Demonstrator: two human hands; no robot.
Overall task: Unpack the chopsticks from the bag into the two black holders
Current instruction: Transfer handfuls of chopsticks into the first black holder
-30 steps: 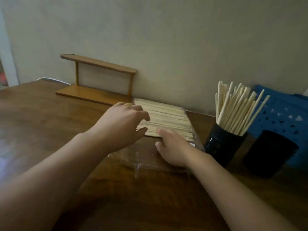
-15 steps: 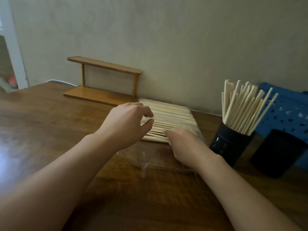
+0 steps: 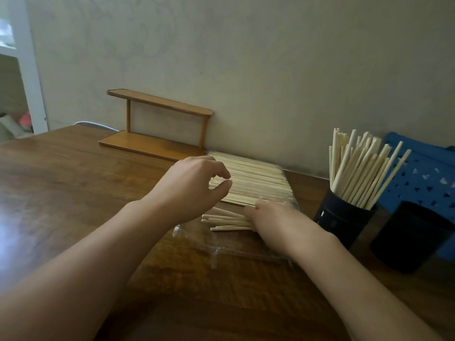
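A clear plastic bag (image 3: 236,244) lies flat on the brown wooden table (image 3: 61,193) at the centre of the frame, its open end toward the lower edge. Inside it, a wide layer of pale wooden chopsticks (image 3: 256,183) lies side by side, running left to right, close to the wall (image 3: 246,57).

The left hand (image 3: 189,190) hovers over the left end of that layer, its fingers curled and thumb drawn near the fingertips; whether it actually pinches any stick or the plastic cannot be told. The right hand (image 3: 273,222) sits just below and to the right, at the near edge of the layer, fingers bent around a small bundle of loose chopsticks (image 3: 226,221) whose ends stick out to the left between the two hands.

To the right of the frame, a black cylindrical holder (image 3: 339,222) stands upright, packed with chopsticks leaning out of its top (image 3: 362,168). Just right of it stands a second black holder (image 3: 411,239), its inside dark and not readable. Behind both lies a blue perforated plastic basket (image 3: 428,173).

At centre left, against the wall, stands a small two-tier wooden shelf (image 3: 157,131). A white door frame (image 3: 27,65) shows at the upper left.
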